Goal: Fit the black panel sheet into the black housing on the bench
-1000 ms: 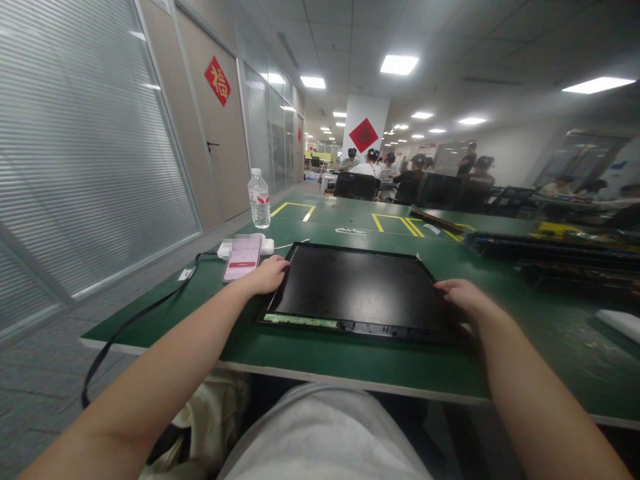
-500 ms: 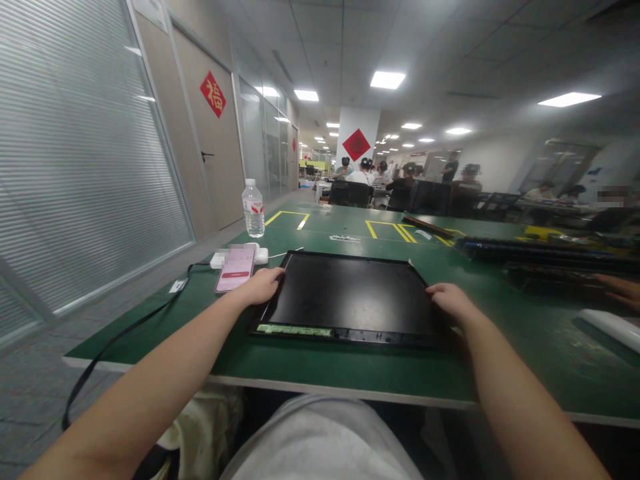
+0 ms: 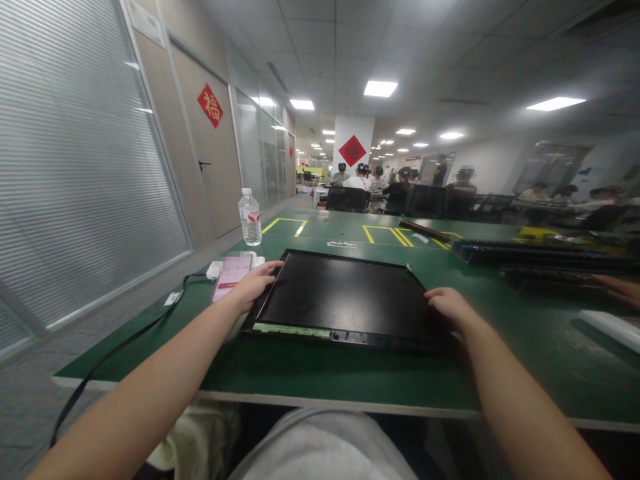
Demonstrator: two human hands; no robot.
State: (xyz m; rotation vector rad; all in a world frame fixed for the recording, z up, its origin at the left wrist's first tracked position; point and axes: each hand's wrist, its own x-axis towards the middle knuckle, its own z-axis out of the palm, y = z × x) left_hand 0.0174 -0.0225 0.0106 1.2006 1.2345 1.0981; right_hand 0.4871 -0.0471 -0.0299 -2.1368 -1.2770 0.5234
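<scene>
Left hand (image 3: 255,285): gripping black panel (image 3: 345,293) by its left edge
Right hand (image 3: 445,303): pinching right edge
Panel axis: crosswise between hands (neither clearly nearer)

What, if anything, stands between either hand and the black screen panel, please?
Nothing visible does: the left hand is at the left edge of the black screen panel, the right hand at its right edge. The phone lies left of the left hand.
</scene>
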